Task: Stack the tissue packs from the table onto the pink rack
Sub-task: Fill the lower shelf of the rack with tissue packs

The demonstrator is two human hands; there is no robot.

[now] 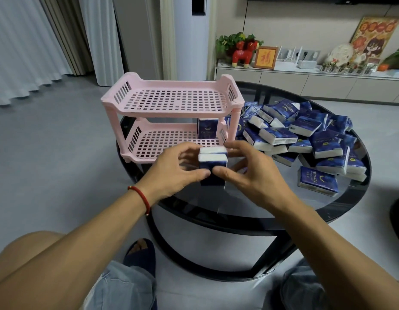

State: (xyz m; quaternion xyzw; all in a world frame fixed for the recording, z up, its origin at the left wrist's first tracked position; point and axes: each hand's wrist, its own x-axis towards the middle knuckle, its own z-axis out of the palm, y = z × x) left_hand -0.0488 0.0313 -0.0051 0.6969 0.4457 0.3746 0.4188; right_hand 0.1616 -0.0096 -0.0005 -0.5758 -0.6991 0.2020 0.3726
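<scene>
A pink two-tier rack [171, 108] stands on the left part of the round black glass table [250, 209]. One dark blue tissue pack [207, 130] stands upright at the right end of its lower shelf; the top shelf holds nothing. My left hand [174, 173] and my right hand [252, 173] together grip two upright blue tissue packs [213, 162] pressed side by side, just in front of the rack's lower shelf. A heap of several blue tissue packs [305, 139] lies on the table to the right of the rack.
A single pack [318, 181] lies apart near the table's right front edge. Behind the table runs a low white cabinet [305, 81] with ornaments. My knees and a slippered foot are below the table's near edge. Grey floor lies to the left.
</scene>
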